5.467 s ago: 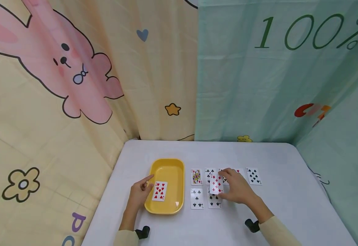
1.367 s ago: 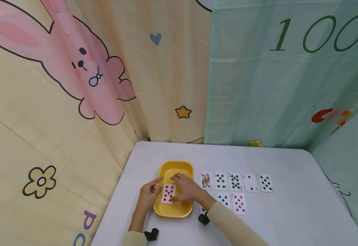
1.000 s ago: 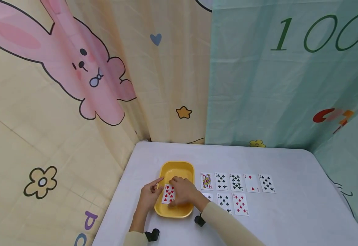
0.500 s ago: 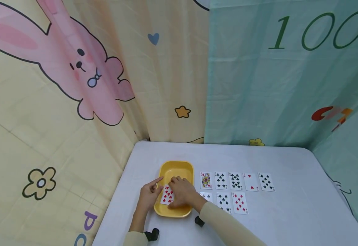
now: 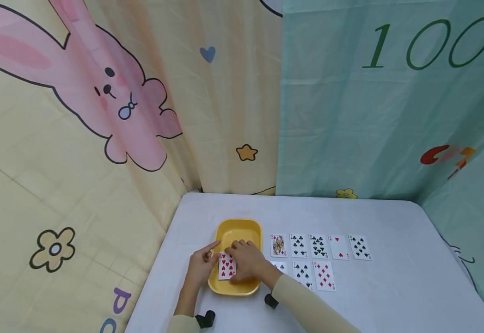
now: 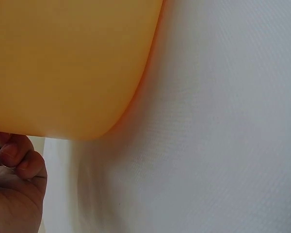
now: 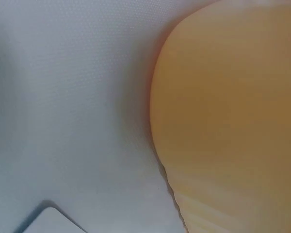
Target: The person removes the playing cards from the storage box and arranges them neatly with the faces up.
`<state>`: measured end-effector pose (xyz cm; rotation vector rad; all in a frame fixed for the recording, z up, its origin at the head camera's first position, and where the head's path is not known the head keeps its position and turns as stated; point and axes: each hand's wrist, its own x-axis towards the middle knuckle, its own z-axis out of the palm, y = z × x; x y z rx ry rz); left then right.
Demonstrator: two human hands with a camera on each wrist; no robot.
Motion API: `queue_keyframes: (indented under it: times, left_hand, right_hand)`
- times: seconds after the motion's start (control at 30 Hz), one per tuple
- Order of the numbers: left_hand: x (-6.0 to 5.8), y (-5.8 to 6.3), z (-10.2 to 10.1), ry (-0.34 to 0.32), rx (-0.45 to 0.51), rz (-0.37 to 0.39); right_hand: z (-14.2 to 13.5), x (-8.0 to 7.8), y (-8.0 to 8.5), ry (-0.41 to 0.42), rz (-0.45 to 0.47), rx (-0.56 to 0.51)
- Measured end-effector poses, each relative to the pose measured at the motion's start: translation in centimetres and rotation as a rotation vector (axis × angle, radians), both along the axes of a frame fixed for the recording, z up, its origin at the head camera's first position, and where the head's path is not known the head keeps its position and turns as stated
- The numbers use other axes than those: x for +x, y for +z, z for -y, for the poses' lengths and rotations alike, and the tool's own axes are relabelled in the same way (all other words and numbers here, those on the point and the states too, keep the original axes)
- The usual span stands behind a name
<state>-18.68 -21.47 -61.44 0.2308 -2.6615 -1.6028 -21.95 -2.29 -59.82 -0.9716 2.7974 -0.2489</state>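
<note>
A yellow tray (image 5: 243, 225) sits left of centre on the white table, with a hearts playing card (image 5: 226, 267) inside its left half. My left hand (image 5: 200, 267) holds the tray's left rim; in the left wrist view, its curled fingers (image 6: 31, 165) show under the rim. Reaching into the tray, my right hand (image 5: 248, 263) grips the hearts card by its right side, fingers at the far edge and thumb at the near edge. That hand covers the card's right edge. Whether more cards lie beneath is hidden. The right wrist view shows the tray (image 7: 228, 107) but no fingers.
Right of the tray, several face-up cards form a far row, from a diamonds court card (image 5: 278, 245) to a spades card (image 5: 360, 247). The near row has a partly hidden clubs card (image 5: 280, 266), a spades card (image 5: 303, 274) and a diamonds card (image 5: 324, 276). Curtains hang behind.
The diamonds card, held by my right hand in the oldest frame, now lies at the near row's right end. My right hand has moved left into the tray and closed on the hearts card.
</note>
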Motion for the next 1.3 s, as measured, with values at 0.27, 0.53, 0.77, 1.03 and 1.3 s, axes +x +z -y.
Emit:
queue_keyframes:
  times: [0.27,0.53,0.77,1.03,1.3]
  left_hand:
    - [0.1,0.2,-0.1,0.013,0.001,0.027]
    - [0.3,-0.1,-0.1,-0.001,0.010,0.027]
    - [0.2,0.2,-0.2,0.006,-0.004,0.028]
    - [0.2,0.2,-0.4,0.024,-0.036,0.035]
    - [0.3,0.2,-0.3,0.020,-0.033,0.007]
  right_hand:
    - [-0.2,0.0,0.0,0.006,-0.015,0.031]
    - [-0.4,0.5,0.4,-0.003,0.006,0.004]
    - [-0.8,0.4,1.1,0.015,-0.001,-0.040]
    - [-3.1,0.5,2.1,0.015,-0.039,-0.096]
    - [-7.5,0.8,4.1,-0.027,-0.047,-0.158]
